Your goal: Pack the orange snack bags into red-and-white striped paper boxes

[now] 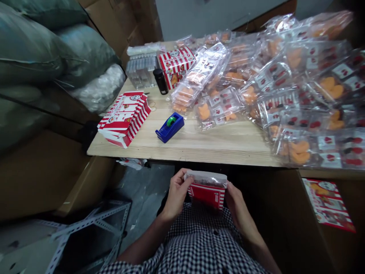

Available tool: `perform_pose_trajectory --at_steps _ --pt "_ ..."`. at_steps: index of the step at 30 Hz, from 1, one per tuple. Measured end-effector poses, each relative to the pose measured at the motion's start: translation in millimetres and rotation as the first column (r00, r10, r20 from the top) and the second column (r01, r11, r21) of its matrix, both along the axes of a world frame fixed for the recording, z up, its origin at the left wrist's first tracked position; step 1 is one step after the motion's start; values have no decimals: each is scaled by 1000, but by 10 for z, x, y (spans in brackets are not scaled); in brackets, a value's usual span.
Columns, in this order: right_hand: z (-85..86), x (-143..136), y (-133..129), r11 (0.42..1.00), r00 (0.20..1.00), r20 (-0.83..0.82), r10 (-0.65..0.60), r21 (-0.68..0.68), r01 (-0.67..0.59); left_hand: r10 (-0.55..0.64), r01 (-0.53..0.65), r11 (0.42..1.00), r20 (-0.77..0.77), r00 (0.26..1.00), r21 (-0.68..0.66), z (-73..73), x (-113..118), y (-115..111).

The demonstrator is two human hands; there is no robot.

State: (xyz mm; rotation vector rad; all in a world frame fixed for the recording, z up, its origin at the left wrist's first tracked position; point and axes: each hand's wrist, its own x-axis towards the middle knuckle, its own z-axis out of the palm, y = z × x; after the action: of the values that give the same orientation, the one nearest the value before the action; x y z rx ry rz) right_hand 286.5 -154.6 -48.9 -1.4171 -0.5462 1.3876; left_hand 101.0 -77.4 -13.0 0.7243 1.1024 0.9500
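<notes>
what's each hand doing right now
Left hand: closed on the box at its left edge, thumb near its top.
Right hand: at the box's right edge; its grip cannot be told.

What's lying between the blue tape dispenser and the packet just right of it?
Only bare wooden tabletop separates the dispenser and packet, in the head view.

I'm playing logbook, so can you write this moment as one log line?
left hand: holding red-and-white pack | right hand: at pack's right edge | blue tape dispenser: on table
</notes>
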Motion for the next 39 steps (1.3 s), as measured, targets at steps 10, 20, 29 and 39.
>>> perform_pose_trajectory --at_steps 10,20,29,39 --pt "321 -121 189 999 997 -58 -42 -5 42 -15 30 998 231 973 -61 81 66 -78" --pt "229 -106 285 994 985 -145 -90 -73 80 47 -24 991 173 984 -134 -67 71 -40" --pt "438 -131 365 998 979 -193 -62 6 64 -46 79 988 233 971 -133 125 61 104" --pt "341 -54 376 991 953 -279 -121 -93 98 -55 110 961 215 975 -253 74 148 144"
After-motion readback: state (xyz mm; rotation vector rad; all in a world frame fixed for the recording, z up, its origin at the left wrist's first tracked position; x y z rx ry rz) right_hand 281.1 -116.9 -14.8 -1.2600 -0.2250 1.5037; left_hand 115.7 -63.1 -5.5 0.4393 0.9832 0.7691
